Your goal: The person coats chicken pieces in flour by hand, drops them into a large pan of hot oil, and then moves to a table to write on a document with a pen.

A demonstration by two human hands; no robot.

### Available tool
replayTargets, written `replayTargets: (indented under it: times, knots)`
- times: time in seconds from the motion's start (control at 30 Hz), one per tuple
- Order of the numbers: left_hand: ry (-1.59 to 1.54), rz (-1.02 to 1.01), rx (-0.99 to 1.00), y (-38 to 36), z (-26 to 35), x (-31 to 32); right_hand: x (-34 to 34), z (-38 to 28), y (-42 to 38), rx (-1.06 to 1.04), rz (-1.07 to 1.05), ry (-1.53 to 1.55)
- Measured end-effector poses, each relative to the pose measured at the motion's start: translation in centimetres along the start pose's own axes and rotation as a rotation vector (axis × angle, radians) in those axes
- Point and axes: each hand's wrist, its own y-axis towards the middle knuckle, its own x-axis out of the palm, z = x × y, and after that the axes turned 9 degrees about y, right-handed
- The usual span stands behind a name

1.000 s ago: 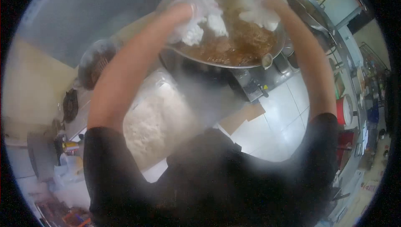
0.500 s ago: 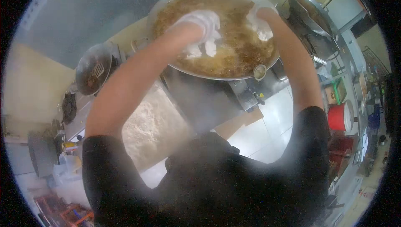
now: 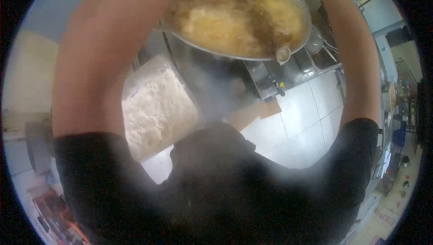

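A large round pan [image 3: 216, 54] of bubbling brown oil fills the top middle of the head view. Pale yellow pieces [image 3: 216, 26] froth in the oil, at the near left and toward the right side. Both my forearms reach up past the top edge of the view, one on each side of the pan, and neither of my hands shows. What they hold, if anything, is out of view. A small round strainer [image 3: 283, 54] sits at the pan's near rim.
Left of centre lies a tray of white flour [image 3: 158, 105]. Below the pan is a metal stove front with a valve and a yellow knob [image 3: 282, 84]. A brown cardboard piece [image 3: 252, 113] lies on the white tiled floor [image 3: 297, 123]. Steam blurs the middle.
My two hands, which were over the oil with white-coated pieces, have moved up out of view. The oil now froths pale yellow. The view has shifted.
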Motion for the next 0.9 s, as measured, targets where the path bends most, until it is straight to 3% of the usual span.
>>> replayTargets:
  times: [0.17, 0.23, 0.3, 0.37, 0.4, 0.47, 0.5, 0.6, 0.67, 0.73, 0.8, 0.9]
  knots:
    - [0.033, 0.109, 0.043, -10.9, 0.4, -5.2, -3.4, -2.2, -9.7, 0.059, 0.162, 0.370]
    - [0.054, 0.104, -0.032, -16.5, 0.3, -6.0, -4.2, -2.3, -15.3, 0.247, 0.226, 0.530]
    - [0.067, 0.073, -0.177, -23.4, 1.2, -6.1, -2.8, -1.7, -21.9, 0.615, 0.266, 0.738]
    - [-0.197, 0.100, -0.453, -32.7, 2.5, -4.4, 1.1, -0.9, -29.1, 1.054, 0.274, 0.949]
    - [-0.387, 0.115, -0.654, -37.5, 3.2, -2.9, 5.6, 1.5, -34.4, 1.161, 0.212, 1.084]
    - [-0.721, 0.147, -1.006, -45.0, 5.4, 0.0, 15.8, 3.9, -43.2, 1.155, -0.012, 0.914]
    - [-0.823, 0.147, -1.122, -48.3, 6.4, 1.4, 20.5, 4.5, -46.6, 1.158, -0.010, 0.909]
    - [-0.890, 0.094, -1.197, -51.2, 9.2, 3.8, 32.0, 5.1, -51.7, 1.240, 0.179, 1.224]
    - [-0.914, 0.065, -1.173, -54.0, 10.2, 4.9, 30.1, 2.0, -46.7, 1.539, 0.139, 1.429]
    - [-0.998, -0.002, -1.143, -56.3, 10.9, 4.4, 32.4, 3.2, -45.3, 1.651, 0.056, 1.253]
    - [-1.137, -0.097, -1.082, -57.2, 10.2, 3.0, 39.2, 5.9, -47.7, 1.402, 0.210, 1.089]
    - [-1.356, -0.114, -1.060, -55.8, 11.2, 0.3, 39.3, 5.5, -47.7, 1.219, 0.260, 0.884]
